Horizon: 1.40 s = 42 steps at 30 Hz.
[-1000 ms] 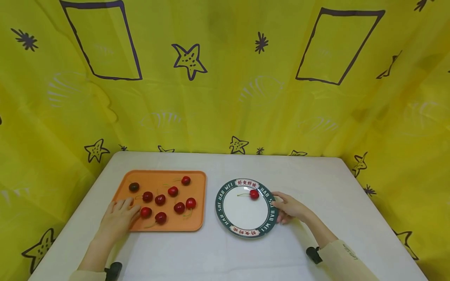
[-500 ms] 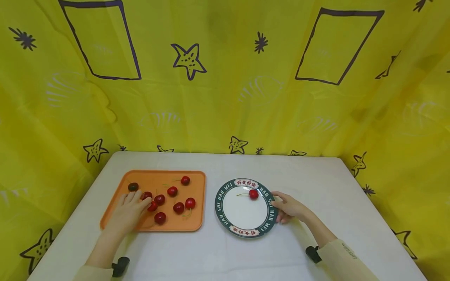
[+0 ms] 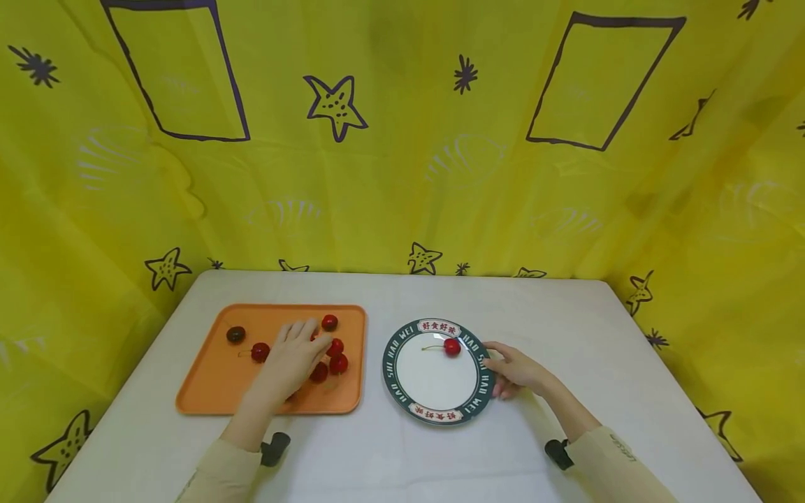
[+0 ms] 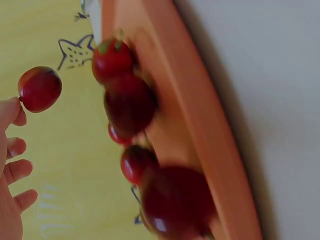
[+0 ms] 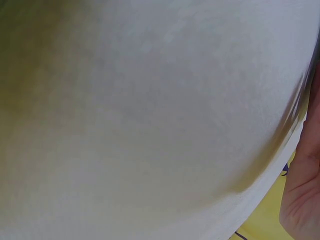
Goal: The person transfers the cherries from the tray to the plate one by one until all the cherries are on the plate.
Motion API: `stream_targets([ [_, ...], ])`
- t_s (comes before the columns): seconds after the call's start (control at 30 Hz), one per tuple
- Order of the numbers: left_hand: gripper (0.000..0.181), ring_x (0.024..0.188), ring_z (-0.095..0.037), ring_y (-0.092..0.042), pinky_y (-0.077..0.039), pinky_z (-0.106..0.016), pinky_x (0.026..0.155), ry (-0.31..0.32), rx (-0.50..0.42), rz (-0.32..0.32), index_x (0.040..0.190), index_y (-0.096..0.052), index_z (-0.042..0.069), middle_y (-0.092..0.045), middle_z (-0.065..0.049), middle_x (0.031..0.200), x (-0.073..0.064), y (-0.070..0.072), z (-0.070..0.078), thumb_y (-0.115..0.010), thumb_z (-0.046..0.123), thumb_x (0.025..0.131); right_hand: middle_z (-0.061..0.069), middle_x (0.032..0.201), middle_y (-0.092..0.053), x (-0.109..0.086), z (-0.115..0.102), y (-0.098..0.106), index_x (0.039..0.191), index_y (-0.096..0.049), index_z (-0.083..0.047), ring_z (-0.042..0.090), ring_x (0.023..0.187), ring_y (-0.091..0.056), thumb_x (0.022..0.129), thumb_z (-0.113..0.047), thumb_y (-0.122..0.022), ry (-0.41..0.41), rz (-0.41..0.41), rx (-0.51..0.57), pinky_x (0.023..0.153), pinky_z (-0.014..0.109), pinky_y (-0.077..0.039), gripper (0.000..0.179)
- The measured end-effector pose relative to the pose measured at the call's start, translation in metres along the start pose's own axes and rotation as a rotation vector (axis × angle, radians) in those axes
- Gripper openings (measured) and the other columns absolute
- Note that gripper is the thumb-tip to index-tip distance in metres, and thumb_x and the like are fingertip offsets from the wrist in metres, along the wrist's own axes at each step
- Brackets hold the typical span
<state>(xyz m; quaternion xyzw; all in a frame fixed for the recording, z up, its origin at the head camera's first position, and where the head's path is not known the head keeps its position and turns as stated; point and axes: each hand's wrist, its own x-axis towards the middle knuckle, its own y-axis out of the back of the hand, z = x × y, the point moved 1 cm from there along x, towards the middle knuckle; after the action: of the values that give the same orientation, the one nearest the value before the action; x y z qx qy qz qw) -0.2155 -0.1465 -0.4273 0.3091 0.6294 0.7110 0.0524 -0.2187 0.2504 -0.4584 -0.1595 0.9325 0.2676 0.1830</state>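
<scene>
My left hand point(image 3: 289, 363) is above the orange tray point(image 3: 216, 384) and pinches a red cherry point(image 4: 40, 89) between thumb and finger at its stem end. In the left wrist view that cherry is lifted apart from the other cherries point(image 4: 131, 105), and the remaining fingers are loosely bent. Several cherries lie around the hand in the tray, some partly hidden beneath it. At the right, my right hand point(image 3: 518, 370) grips the green-rimmed white plate point(image 3: 434, 381), thumb on the rim and fingers underneath. One cherry point(image 3: 451, 347) with a long stem lies on the plate.
The tray and plate stand side by side on a white-covered table point(image 3: 402, 461), with a narrow gap between them. A dark cherry point(image 3: 235, 334) lies at the tray's back left. Behind the table hangs a yellow patterned curtain point(image 3: 390, 195).
My left hand has moved right and away across the tray from its left edge, carrying a cherry picked from the left part. The right hand and plate have stayed put.
</scene>
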Motion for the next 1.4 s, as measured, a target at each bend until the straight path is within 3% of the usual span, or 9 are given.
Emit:
stream_targets([
  [0.4, 0.013, 0.101, -0.025, -0.041, -0.032, -0.043, 0.094, -0.04, -0.038, -0.078, 0.099, -0.058, 0.022, -0.043, -0.005, 0.099, 0.054, -0.014, 0.044, -0.061, 0.019, 0.087, 0.008, 0.057, -0.057, -0.001, -0.001, 0.0, 0.14, -0.027, -0.006, 0.015, 0.046, -0.056, 0.096, -0.02, -0.046, 0.018, -0.007, 0.004, 0.046, 0.024, -0.047, 0.051],
  [0.7, 0.011, 0.095, -0.022, -0.04, -0.032, -0.039, 0.09, -0.044, -0.078, -0.106, 0.102, -0.057, 0.022, -0.039, -0.003, 0.096, 0.081, -0.039, 0.065, -0.053, 0.025, 0.092, 0.008, 0.057, -0.057, 0.001, 0.0, -0.001, 0.141, -0.027, -0.007, 0.015, 0.045, -0.055, 0.096, -0.021, -0.046, 0.011, -0.008, 0.008, 0.046, 0.024, -0.047, 0.051],
  [1.0, 0.013, 0.096, -0.02, -0.039, -0.032, -0.038, 0.092, -0.031, -0.076, -0.15, 0.104, -0.054, 0.024, -0.038, -0.001, 0.097, 0.099, -0.06, 0.089, -0.047, 0.03, 0.095, 0.008, 0.058, -0.058, -0.001, -0.002, 0.0, 0.14, -0.029, -0.008, 0.015, 0.043, -0.054, 0.096, -0.02, -0.046, 0.004, 0.006, -0.004, 0.045, 0.024, -0.047, 0.05],
  [1.3, 0.011, 0.092, -0.019, -0.04, -0.033, -0.035, 0.088, -0.061, -0.06, -0.108, 0.103, -0.054, 0.022, -0.039, -0.001, 0.094, 0.107, -0.075, 0.104, -0.048, 0.028, 0.095, 0.008, 0.058, -0.058, 0.001, -0.001, 0.0, 0.141, -0.028, -0.008, 0.014, 0.043, -0.053, 0.096, -0.02, -0.045, 0.02, -0.004, 0.007, 0.045, 0.024, -0.047, 0.049],
  [1.4, 0.013, 0.093, -0.019, -0.04, -0.033, -0.035, 0.088, -0.05, -0.077, -0.131, 0.105, -0.055, 0.022, -0.039, -0.001, 0.094, 0.109, -0.08, 0.107, -0.048, 0.028, 0.095, 0.008, 0.057, -0.058, 0.001, 0.001, 0.001, 0.141, -0.028, -0.008, 0.014, 0.043, -0.053, 0.096, -0.02, -0.045, 0.024, -0.004, 0.01, 0.045, 0.024, -0.047, 0.049],
])
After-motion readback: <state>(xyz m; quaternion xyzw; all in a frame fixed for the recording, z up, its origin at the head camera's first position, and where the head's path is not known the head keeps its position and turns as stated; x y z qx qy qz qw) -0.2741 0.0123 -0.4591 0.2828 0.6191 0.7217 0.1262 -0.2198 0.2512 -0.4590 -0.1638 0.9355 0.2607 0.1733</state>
